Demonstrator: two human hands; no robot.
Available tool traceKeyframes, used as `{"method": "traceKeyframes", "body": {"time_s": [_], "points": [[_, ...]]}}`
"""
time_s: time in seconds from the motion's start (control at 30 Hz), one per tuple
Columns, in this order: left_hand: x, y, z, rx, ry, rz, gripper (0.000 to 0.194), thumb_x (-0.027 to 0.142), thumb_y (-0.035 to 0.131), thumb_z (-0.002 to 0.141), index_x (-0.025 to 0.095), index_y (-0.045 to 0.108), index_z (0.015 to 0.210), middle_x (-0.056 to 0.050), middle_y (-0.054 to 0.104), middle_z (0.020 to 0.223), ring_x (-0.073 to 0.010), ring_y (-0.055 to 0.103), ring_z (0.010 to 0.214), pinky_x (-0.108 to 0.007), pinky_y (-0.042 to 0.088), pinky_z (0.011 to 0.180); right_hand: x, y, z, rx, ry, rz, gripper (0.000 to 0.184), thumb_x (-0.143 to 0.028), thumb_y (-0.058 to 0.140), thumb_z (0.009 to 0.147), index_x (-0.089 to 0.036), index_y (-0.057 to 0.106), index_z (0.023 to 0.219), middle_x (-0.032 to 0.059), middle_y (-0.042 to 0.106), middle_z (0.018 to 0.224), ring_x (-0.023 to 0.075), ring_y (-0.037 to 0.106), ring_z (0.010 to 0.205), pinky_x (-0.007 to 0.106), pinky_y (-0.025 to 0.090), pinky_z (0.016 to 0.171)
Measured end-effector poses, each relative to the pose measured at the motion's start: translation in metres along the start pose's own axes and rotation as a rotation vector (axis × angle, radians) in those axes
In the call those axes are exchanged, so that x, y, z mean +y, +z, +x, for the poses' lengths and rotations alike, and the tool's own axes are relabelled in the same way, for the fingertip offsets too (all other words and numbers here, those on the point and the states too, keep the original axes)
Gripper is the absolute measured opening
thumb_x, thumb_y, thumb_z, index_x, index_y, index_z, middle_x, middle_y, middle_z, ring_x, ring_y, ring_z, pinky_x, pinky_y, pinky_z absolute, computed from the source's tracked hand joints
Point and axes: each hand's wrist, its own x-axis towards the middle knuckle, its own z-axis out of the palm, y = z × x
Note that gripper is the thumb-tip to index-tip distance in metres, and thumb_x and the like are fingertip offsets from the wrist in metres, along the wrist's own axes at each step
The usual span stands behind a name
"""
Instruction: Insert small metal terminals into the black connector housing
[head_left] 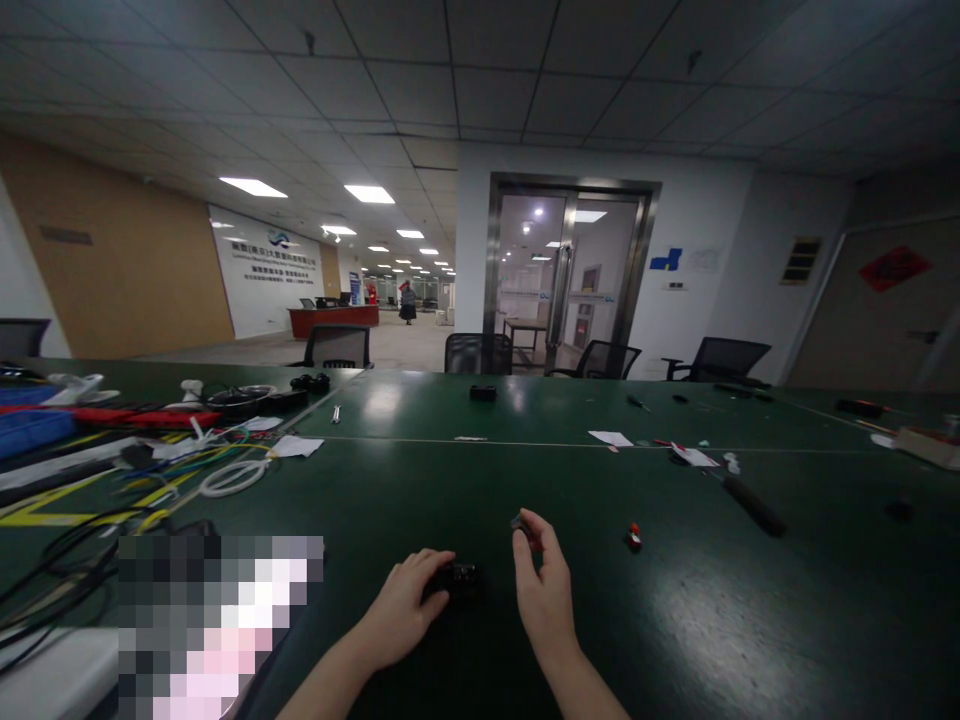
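Hands [407, 603] [546, 595] partly hide a black block [465, 575] and a small piece [517, 522].

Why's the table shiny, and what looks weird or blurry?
In the head view, glare whitens the green table at lower right, probably reflected light, with fainter patches farther back; in the head view, big square blocks cover the lower left; in the head view, the small thing in the right hand is too unclear to name.
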Motion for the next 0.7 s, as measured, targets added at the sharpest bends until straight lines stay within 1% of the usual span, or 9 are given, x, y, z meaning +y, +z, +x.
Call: {"method": "traceKeyframes", "body": {"time_s": [0.13,0.27,0.43,0.7], "points": [[0.0027,-0.0018,-0.0010,-0.015,-0.017,0.001,0.044,0.023,0.047,0.081,0.025,0.045,0.125,-0.004,0.053,0.123,-0.0211,0.047,0.112,-0.036,0.033,0.098,0.0003,-0.0003,-0.0003,0.015,0.001,0.004,0.041,-0.047,0.049,0.081,-0.022,0.055,0.113,0.0063,0.062,0.109,0.0230,0.056,0.102,0.036,0.044,0.087],[0.0029,-0.0016,-0.0008,-0.011,-0.015,0.002,0.044,0.022,0.047,0.081,0.025,0.046,0.125,-0.004,0.053,0.122,-0.0215,0.048,0.111,-0.035,0.033,0.097,0.0014,-0.0001,0.0004,-0.005,0.014,0.003,0.042,-0.047,0.047,0.082,-0.021,0.054,0.115,0.0062,0.062,0.110,0.0223,0.056,0.104,0.035,0.044,0.088],[0.0016,-0.0001,0.0001,-0.002,0.003,0.021,0.045,0.020,0.048,0.079,0.024,0.047,0.124,-0.005,0.054,0.121,-0.0219,0.048,0.109,-0.035,0.034,0.095,0.0046,0.0007,0.0016,0.007,-0.009,0.015,0.040,-0.043,0.047,0.082,-0.021,0.054,0.115,0.0060,0.062,0.110,0.0220,0.056,0.104,0.035,0.043,0.089],[0.0013,-0.0011,-0.0004,-0.015,-0.014,0.012,0.044,0.022,0.047,0.081,0.026,0.046,0.125,-0.005,0.053,0.121,-0.0209,0.048,0.110,-0.036,0.033,0.097,0.0046,0.0009,0.0007,-0.003,-0.010,0.022,0.038,-0.041,0.047,0.082,-0.022,0.054,0.115,0.0060,0.062,0.111,0.0224,0.056,0.105,0.036,0.044,0.089]]}}
